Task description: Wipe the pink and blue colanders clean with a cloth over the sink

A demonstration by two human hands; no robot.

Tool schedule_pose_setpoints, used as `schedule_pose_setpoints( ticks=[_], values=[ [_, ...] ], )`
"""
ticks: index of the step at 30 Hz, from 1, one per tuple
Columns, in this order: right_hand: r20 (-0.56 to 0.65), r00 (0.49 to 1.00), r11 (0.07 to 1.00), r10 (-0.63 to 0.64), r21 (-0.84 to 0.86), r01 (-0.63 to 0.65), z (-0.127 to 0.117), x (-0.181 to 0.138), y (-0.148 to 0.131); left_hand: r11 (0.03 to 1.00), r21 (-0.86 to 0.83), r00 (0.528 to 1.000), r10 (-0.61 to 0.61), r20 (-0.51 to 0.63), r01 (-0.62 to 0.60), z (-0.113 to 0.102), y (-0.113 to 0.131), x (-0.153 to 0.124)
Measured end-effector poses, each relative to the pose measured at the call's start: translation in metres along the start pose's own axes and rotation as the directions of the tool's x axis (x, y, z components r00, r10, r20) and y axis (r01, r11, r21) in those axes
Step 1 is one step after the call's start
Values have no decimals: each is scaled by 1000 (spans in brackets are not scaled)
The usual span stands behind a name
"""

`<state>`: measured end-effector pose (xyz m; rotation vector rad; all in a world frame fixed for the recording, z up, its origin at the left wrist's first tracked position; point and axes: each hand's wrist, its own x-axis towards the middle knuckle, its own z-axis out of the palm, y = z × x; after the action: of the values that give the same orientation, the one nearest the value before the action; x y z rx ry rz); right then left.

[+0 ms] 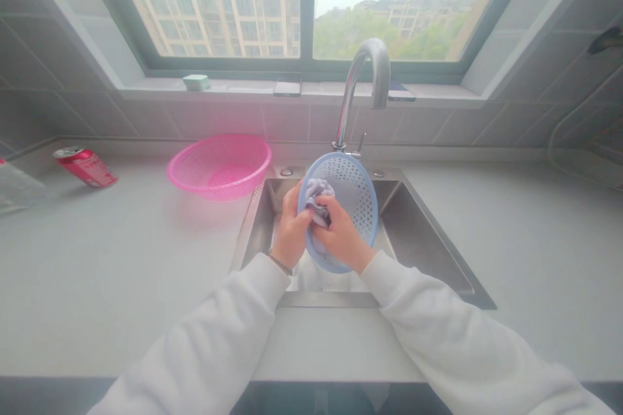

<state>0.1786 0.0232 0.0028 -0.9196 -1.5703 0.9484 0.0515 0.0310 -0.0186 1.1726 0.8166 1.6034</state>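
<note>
Above the steel sink [413, 227], a round blue perforated plastic basket [354, 198] stands tilted on edge. My left hand [291, 233] grips its left rim. My right hand [341, 238] is closed on a crumpled pale lilac cloth [317, 200], pressing it against the inside of the basket. The hands hide the lower part of the basket and much of the cloth. White sleeves cover both forearms, and a thin bracelet circles my left wrist.
A pink plastic basket [219, 165] and a red drink can [85, 167] lie on the pale counter left of the sink. A chrome tap [363, 91] rises behind it. A green sponge [196, 82] and two phones rest on the windowsill.
</note>
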Motion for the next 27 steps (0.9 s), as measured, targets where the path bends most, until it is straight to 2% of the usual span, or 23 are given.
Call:
schedule_pose_setpoints(
  ticks=[2,5,8,10,13,17,19,21,24,27],
  values=[
    [159,987,998,25,-55,-16,-1,0,-1,995,-84,999,-48,-22,46,-4,6,2],
    [356,933,985,49,-173,15,-8,2,1,978,-181,994,-110,-14,106,-8,16,6],
    [483,871,964,89,-261,46,-15,3,3,976,-195,995,-99,16,100,-10,23,10],
    [519,846,957,127,-289,33,-17,2,4,977,-188,994,-97,43,103,-11,23,11],
    [479,866,971,142,-237,-29,-16,2,7,987,-132,996,-83,44,88,-10,17,11],
    [231,956,981,181,29,-192,-13,3,11,1000,-7,999,2,36,-2,-6,10,5],
    [128,971,969,202,120,-217,-13,4,11,999,15,998,46,43,-47,-3,8,1],
    [136,972,975,189,95,-203,-12,4,9,998,15,998,63,22,-64,-2,7,0],
    [272,947,985,169,-10,-173,-12,4,5,1000,-23,999,13,-45,-14,-4,6,2],
    [316,933,983,171,4,-182,-13,4,6,997,-68,996,-35,-83,29,-7,5,7]
  ],
)
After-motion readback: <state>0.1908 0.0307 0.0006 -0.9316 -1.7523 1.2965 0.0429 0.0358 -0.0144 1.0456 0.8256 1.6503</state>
